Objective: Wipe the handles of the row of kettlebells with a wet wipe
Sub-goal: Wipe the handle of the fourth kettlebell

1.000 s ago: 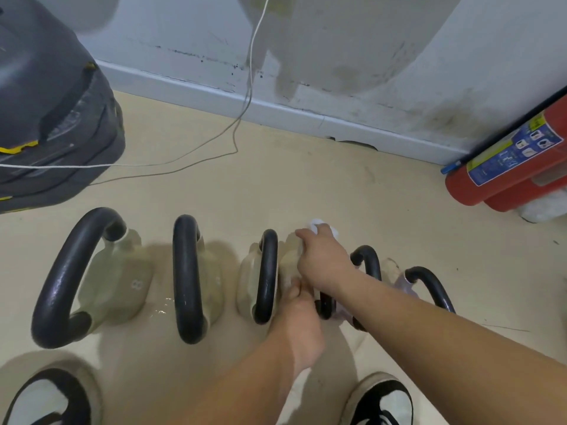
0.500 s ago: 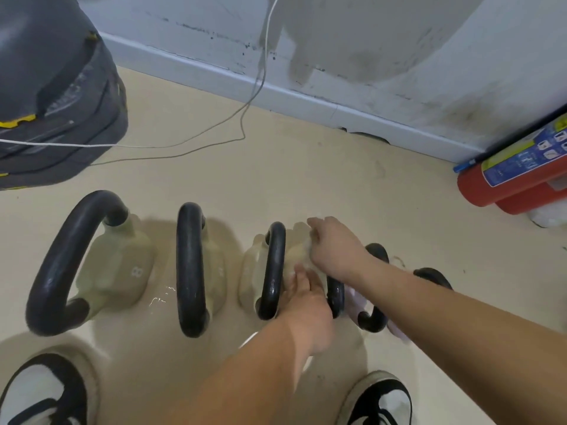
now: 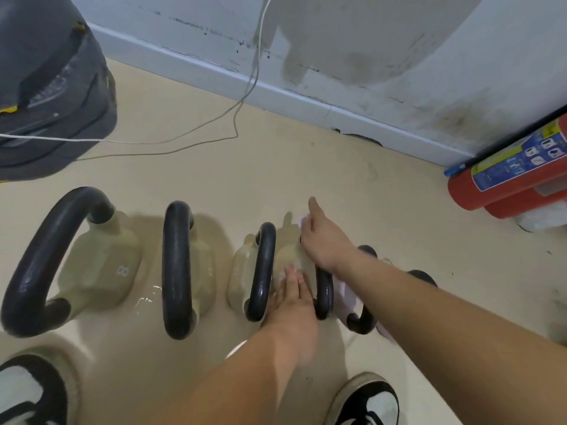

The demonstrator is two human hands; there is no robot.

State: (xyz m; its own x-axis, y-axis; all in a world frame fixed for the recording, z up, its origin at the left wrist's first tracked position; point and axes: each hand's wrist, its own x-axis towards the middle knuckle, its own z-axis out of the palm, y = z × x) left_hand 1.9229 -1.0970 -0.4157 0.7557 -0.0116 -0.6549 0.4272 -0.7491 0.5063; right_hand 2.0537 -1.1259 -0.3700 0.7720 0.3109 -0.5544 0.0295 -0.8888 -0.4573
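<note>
Right grip [image 3: 326, 243] clasps wet wipe [image 3: 302, 221] onto handle [image 3: 324, 291] beneath; left grip [image 3: 294, 305] flat alongside. Next, probably rub wristward.

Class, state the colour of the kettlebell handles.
The handles are black; the head view shows them best.

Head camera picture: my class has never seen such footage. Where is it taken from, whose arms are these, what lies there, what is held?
The camera sits on a person's head, looking down at their own bare arms; there is no machine. A row of kettlebells with black handles stands on the beige floor. The right hand holds a white wet wipe against the fourth handle from the left. The left hand rests, fingers straight, on the pale kettlebell body beside it. A red fire extinguisher lies by the wall.
</note>
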